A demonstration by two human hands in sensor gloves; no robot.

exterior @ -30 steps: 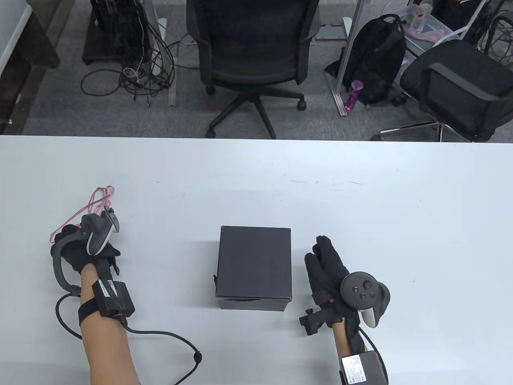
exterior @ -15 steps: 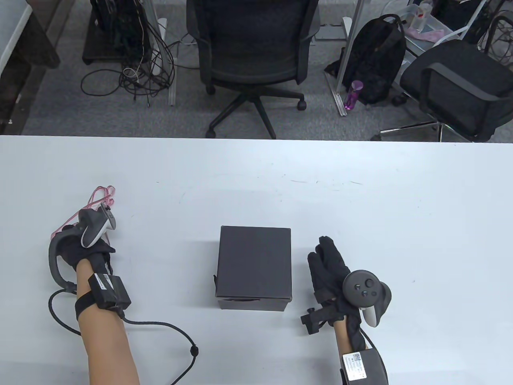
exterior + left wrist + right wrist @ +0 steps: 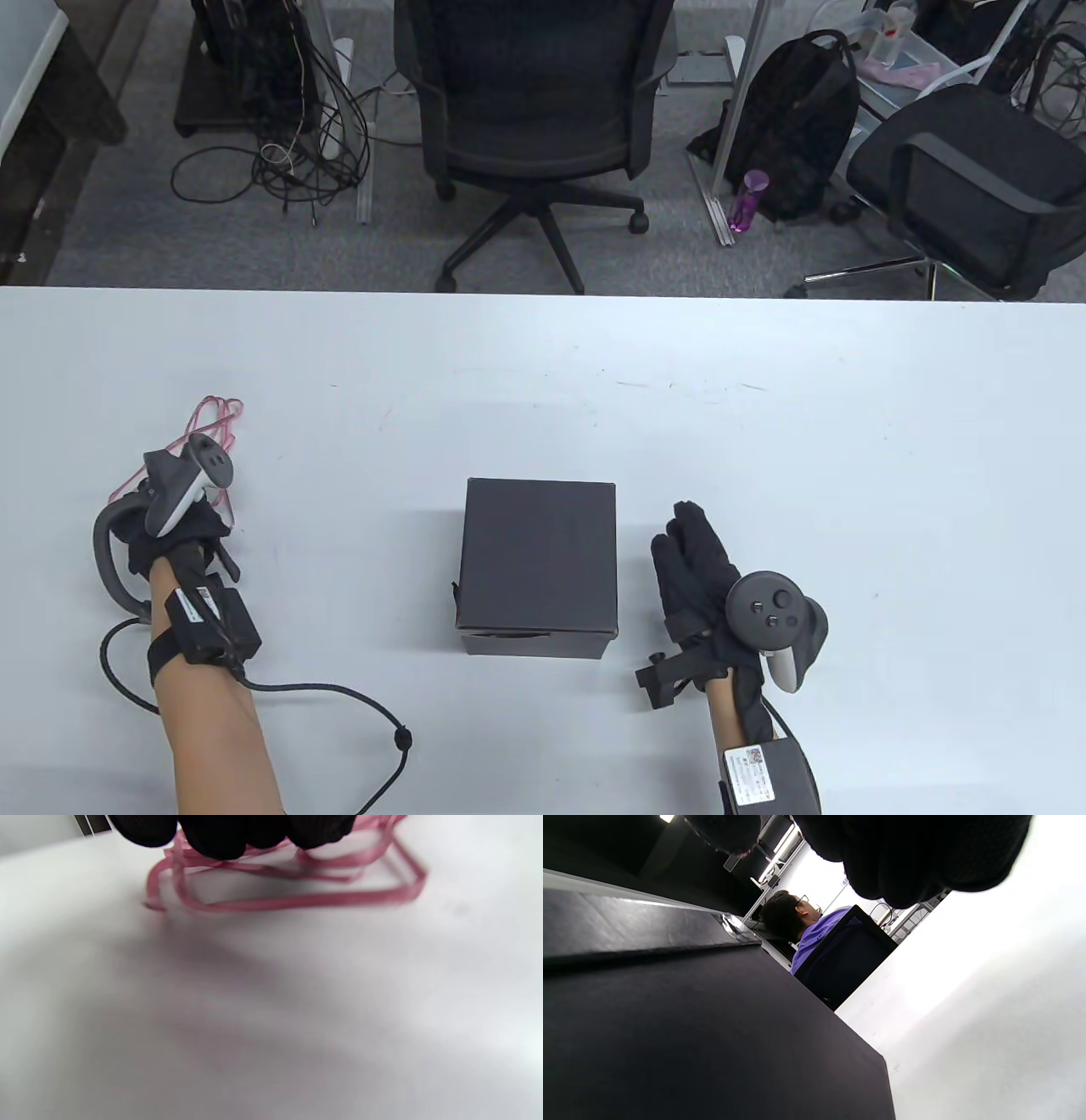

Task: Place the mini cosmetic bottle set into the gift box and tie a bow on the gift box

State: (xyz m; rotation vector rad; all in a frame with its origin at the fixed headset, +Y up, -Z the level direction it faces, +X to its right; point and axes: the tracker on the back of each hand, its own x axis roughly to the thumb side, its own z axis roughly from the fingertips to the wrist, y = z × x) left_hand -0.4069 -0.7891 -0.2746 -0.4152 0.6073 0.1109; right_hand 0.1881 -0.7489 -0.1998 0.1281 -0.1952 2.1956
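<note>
Edges: bare table (image 3: pixel 543 382) surface is seen on every side of the gift box (image 3: pixel 540 564); the far table edge lies well beyond both hands, and office chairs (image 3: pixel 534 127) stand on the floor past it.
Gift box: closed black box with its lid on, set just left of the right hand (image 3: pixel 704 577) and well right of the left hand (image 3: pixel 165 526); its long axis runs from the near edge toward the far edge.
Ribbon (image 3: pixel 212 420): thin pink loops are spread on the table under and just beyond the left fingertips, trailing away from the wrist.
Left grip: in the left wrist view the fingertips (image 3: pixel 220 834) are pressed down onto the ribbon (image 3: pixel 297 899); whether strands are pinched cannot be told, as that view is blurred.
Right grip: fingers are held straight and together on the table, nothing held, a narrow gap left to the box.
View differences: only the right wrist view shows the box side wall (image 3: pixel 691 1035) close up and a seated person in purple (image 3: pixel 806 929) behind; only the table view shows both hands and the box lid.
Bottle set: not visible in any view.
</note>
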